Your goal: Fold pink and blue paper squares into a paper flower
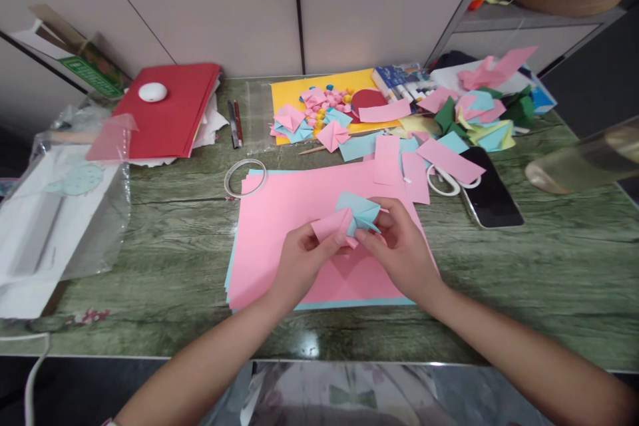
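Note:
Between my two hands is a small folded paper piece, one part pink and one part light blue. My left hand [312,256] pinches the pink folded paper [330,223] between thumb and fingers. On the other side, my right hand [399,243] grips the light blue folded paper [360,209], whose layers fan into points. The two parts meet in the middle; whether they are joined cannot be seen. Both hands are just above a stack of pink sheets [279,233], with light blue sheets showing at its edges.
A roll of tape [245,178] lies at the stack's upper left corner. Pink strips [386,160], white-handled scissors [443,183] and a phone [492,190] are to the right. Behind are folded pieces on a yellow sheet [287,96]. A red folder [164,110] and plastic bag [107,226] lie left.

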Motion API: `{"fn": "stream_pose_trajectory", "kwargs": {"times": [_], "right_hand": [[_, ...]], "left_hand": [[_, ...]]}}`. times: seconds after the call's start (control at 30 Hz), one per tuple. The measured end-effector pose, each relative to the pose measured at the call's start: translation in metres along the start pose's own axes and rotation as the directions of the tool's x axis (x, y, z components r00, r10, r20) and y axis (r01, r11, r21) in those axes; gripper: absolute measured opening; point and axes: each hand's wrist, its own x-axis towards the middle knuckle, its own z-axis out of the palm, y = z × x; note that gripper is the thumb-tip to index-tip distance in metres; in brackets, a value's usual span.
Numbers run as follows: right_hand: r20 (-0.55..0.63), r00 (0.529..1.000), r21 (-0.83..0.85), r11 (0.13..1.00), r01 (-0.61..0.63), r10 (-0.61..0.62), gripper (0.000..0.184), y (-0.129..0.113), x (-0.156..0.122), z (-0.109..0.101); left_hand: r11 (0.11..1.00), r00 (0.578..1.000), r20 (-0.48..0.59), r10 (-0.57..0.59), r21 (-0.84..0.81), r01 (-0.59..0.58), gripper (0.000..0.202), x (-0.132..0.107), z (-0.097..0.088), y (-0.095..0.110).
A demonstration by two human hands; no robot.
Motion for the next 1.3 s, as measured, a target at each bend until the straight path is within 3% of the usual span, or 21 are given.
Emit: {"fn": "stream_pose_trajectory", "kwargs": {"times": [0.07, 0.17, 0.3, 0.43, 0.57, 0.73, 0.83, 0.97, 1.03, 1.13, 1.3], "right_hand": [[-0.015, 1.000, -0.002, 1.000, -0.006, 0.006, 0.035, -0.001, 0.001, -0.001], [-0.019, 1.000, -0.002, 1.000, 0.000, 0.000, 0.039, -0.002, 0.001, -0.002], [0.042, 0.999, -0.029, 1.000, 0.006, -0.005, 0.036, -0.005, -0.001, -0.004], [0.138, 0.989, -0.002, 0.999, 0.048, -0.047, 0.037, -0.008, -0.004, -0.003], [0.087, 0.996, -0.021, 1.000, 0.011, -0.009, 0.052, -0.007, -0.005, 0.002], [0.067, 0.997, -0.038, 0.999, -0.021, 0.023, 0.057, -0.004, -0.001, 0.001], [0.108, 0.994, -0.053, 0.999, -0.004, 0.009, 0.060, -0.008, 0.000, -0.004], [0.233, 0.972, 0.047, 0.999, 0.027, -0.038, 0.065, -0.015, 0.002, -0.012], [0.266, 0.963, 0.088, 0.996, 0.019, -0.042, 0.055, -0.017, 0.004, -0.016], [0.261, 0.965, 0.086, 0.996, -0.039, 0.015, 0.024, -0.017, 0.008, -0.017], [0.251, 0.963, -0.008, 0.995, -0.100, 0.099, 0.015, -0.013, 0.009, -0.013]], "left_hand": [[0.999, 0.999, 0.052, -0.008, -0.050, 0.010, 0.016, 0.000, -0.001, 0.001], [1.000, 0.996, 0.085, -0.014, 0.000, 0.014, 0.017, 0.002, -0.002, 0.002], [0.993, 1.000, -0.009, -0.025, 0.119, 0.025, 0.017, 0.004, -0.002, 0.002], [0.996, 0.996, -0.083, -0.029, 0.086, 0.037, 0.018, 0.003, -0.002, 0.001], [0.993, 0.998, -0.063, -0.021, 0.116, 0.029, 0.016, -0.001, -0.001, 0.002], [0.993, 1.000, -0.020, -0.003, 0.116, 0.005, 0.015, 0.001, -0.002, 0.003], [0.986, 1.000, -0.020, -0.009, 0.168, 0.012, 0.015, 0.001, -0.003, 0.006], [0.976, 0.995, -0.086, 0.043, 0.216, -0.024, 0.015, 0.000, -0.003, 0.010], [0.977, 0.992, -0.110, 0.067, 0.210, -0.042, 0.016, 0.000, -0.003, 0.010], [0.978, 0.992, -0.118, 0.048, 0.206, -0.023, 0.019, 0.000, -0.003, 0.007], [0.982, 0.994, -0.111, 0.024, 0.188, -0.003, 0.021, 0.001, -0.003, 0.002]]}}
